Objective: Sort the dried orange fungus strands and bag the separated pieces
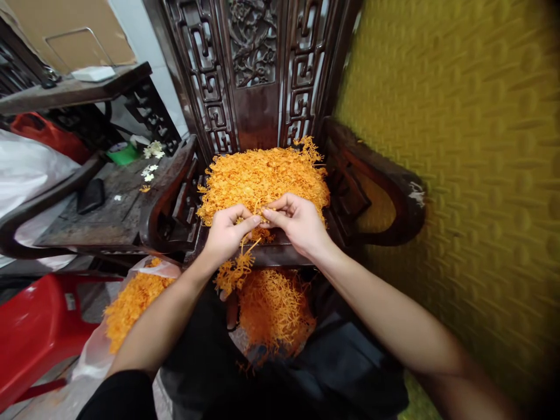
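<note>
My left hand [233,228] and my right hand [296,224] meet at the front of a dark wooden chair seat, fingertips almost touching. Both are closed in a pinch on a small orange stringy piece [258,213], its exact shape partly covered by the fingers. Just behind them a big heap of similar orange, branching, flower-like pieces [266,175] covers the seat. Below my left hand hangs a cluster of orange pieces [236,273] with a thin stem sticking up. Lower still, between my legs, sits another orange pile [277,312].
A translucent bag [94,356] of orange pieces stands on the floor at left, beside a red plastic stool [35,332]. Carved armrests [400,204] flank the seat. On the left chair lie green tape [122,153], a black wallet-like item [91,196] and white flower-like bits [154,150].
</note>
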The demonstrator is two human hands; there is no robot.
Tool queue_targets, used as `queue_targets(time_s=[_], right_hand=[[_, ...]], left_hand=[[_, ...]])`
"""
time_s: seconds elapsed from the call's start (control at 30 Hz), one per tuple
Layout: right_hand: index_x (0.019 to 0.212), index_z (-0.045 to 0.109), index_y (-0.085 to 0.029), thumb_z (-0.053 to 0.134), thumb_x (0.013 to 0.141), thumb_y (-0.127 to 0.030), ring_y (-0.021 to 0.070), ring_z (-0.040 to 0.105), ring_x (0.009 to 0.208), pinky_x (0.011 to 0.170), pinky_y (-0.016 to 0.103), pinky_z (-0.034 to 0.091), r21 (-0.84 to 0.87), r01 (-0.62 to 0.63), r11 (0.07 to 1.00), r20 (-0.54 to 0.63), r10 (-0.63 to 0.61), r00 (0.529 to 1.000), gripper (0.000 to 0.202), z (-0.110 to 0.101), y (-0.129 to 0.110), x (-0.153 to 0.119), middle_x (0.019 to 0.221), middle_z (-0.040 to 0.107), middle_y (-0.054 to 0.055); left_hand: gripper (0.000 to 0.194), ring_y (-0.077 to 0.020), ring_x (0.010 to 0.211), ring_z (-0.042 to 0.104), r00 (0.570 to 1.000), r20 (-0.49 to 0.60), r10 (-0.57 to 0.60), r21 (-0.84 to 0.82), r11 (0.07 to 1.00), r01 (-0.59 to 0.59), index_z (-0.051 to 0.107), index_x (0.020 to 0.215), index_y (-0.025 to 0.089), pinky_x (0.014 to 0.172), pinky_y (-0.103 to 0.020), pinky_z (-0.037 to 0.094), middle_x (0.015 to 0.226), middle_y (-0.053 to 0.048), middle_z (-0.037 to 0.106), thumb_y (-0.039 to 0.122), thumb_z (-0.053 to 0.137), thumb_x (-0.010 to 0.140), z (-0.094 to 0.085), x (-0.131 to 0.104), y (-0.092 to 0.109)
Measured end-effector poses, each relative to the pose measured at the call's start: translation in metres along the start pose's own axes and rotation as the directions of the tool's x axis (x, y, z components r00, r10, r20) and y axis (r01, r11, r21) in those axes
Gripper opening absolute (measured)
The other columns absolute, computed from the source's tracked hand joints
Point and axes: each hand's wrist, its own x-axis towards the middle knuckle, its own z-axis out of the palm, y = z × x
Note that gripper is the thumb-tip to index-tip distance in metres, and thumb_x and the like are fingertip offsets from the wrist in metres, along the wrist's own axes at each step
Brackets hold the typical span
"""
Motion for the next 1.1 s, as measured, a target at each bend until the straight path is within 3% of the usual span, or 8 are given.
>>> queue_targets(time_s=[0.2, 0.33, 0.43, 0.57, 0.67, 0.83, 0.93, 1.1], right_hand=[[0.076, 0.066, -0.021, 0.077, 0.08, -0.018, 0.0191, 0.067, 0.075, 0.074, 0.036, 0.057, -0.477, 0.212, 0.853, -0.166, -0.324, 0.931, 0.012, -0.056, -0.001, 0.026, 0.077, 0.069, 0.003], [0.092, 0.065, -0.023, 0.084, 0.069, -0.019, 0.017, 0.067, 0.065, 0.07, 0.038, 0.06, -0.186, 0.094, 0.978, -0.281, -0.144, 0.949, 0.03, -0.089, -0.006, 0.04, 0.073, 0.064, -0.003], [0.105, 0.069, -0.022, 0.084, 0.067, -0.021, 0.0192, 0.073, 0.08, 0.082, 0.041, 0.063, 0.093, -0.075, 0.993, -0.152, 0.088, 0.984, 0.041, -0.087, -0.011, 0.037, 0.083, 0.069, 0.001], [0.073, 0.071, -0.018, 0.073, 0.064, -0.012, 0.0135, 0.065, 0.076, 0.067, 0.029, 0.057, 0.17, -0.139, 0.976, -0.015, 0.143, 0.99, 0.011, -0.071, -0.011, 0.029, 0.084, 0.067, 0.004], [0.053, 0.06, -0.018, 0.065, 0.067, -0.018, 0.0091, 0.045, 0.059, 0.049, 0.024, 0.036, 0.138, -0.097, 0.986, 0.063, 0.089, 0.994, 0.014, -0.06, -0.008, 0.025, 0.071, 0.058, 0.004], [0.086, 0.072, -0.021, 0.063, 0.085, -0.07, 0.0104, 0.038, 0.055, 0.049, 0.026, 0.029, -0.087, -0.283, 0.955, 0.275, 0.296, 0.915, 0.05, -0.043, -0.002, 0.017, 0.068, 0.054, 0.0], [0.085, 0.073, -0.02, 0.072, 0.081, -0.076, 0.0097, 0.039, 0.054, 0.05, 0.026, 0.027, -0.296, -0.09, 0.951, 0.375, 0.203, 0.904, 0.056, -0.045, -0.002, 0.02, 0.061, 0.052, -0.002], [0.068, 0.057, -0.023, 0.075, 0.076, -0.078, 0.0075, 0.027, 0.045, 0.046, 0.026, 0.019, -0.236, 0.173, 0.956, -0.141, -0.21, 0.968, 0.058, -0.093, -0.013, 0.053, 0.049, 0.035, -0.007]], left_hand=[[0.026, -0.0072, 0.037, 0.039, 0.988, -0.102, -0.115, -0.25, 0.964, 0.087, 0.059, 0.057, 0.02, 0.041, -0.024, 0.025, 0.042, 0.004, 0.05, 0.029, 0.079, 0.071, -0.03, -0.003, 0.014], [0.025, -0.0076, 0.037, 0.041, 0.979, -0.186, -0.081, -0.254, 0.967, 0.032, 0.058, 0.057, 0.021, 0.041, -0.024, 0.025, 0.043, 0.003, 0.052, 0.027, 0.077, 0.073, -0.047, -0.004, 0.012], [0.03, -0.0082, 0.04, 0.043, 0.995, -0.014, -0.099, -0.135, 0.986, 0.096, 0.06, 0.058, 0.02, 0.043, -0.025, 0.028, 0.046, 0.002, 0.056, 0.033, 0.079, 0.077, -0.041, -0.005, 0.007], [0.032, -0.0096, 0.048, 0.048, 0.975, 0.209, -0.071, 0.061, 0.996, 0.06, 0.061, 0.06, 0.019, 0.049, -0.024, 0.034, 0.052, 0.002, 0.059, 0.037, 0.077, 0.081, -0.025, -0.005, 0.009], [0.032, -0.0101, 0.051, 0.049, 0.934, 0.351, -0.059, 0.166, 0.986, 0.0, 0.062, 0.061, 0.018, 0.05, -0.023, 0.034, 0.054, 0.002, 0.06, 0.037, 0.074, 0.084, -0.019, -0.004, 0.013], [0.029, -0.0099, 0.052, 0.051, 0.882, 0.462, -0.09, 0.232, 0.972, -0.023, 0.064, 0.063, 0.019, 0.051, -0.023, 0.036, 0.057, 0.001, 0.061, 0.035, 0.072, 0.086, -0.013, -0.001, 0.012], [0.029, -0.0093, 0.051, 0.049, 0.859, 0.495, -0.132, 0.239, 0.971, 0.012, 0.063, 0.062, 0.019, 0.049, -0.023, 0.034, 0.055, 0.001, 0.06, 0.033, 0.072, 0.086, -0.014, -0.002, 0.011], [0.029, -0.0082, 0.045, 0.044, 0.714, 0.678, -0.174, 0.193, 0.98, 0.056, 0.064, 0.058, 0.018, 0.045, -0.024, 0.031, 0.047, 0.003, 0.052, 0.029, 0.076, 0.082, -0.027, -0.005, 0.015]])
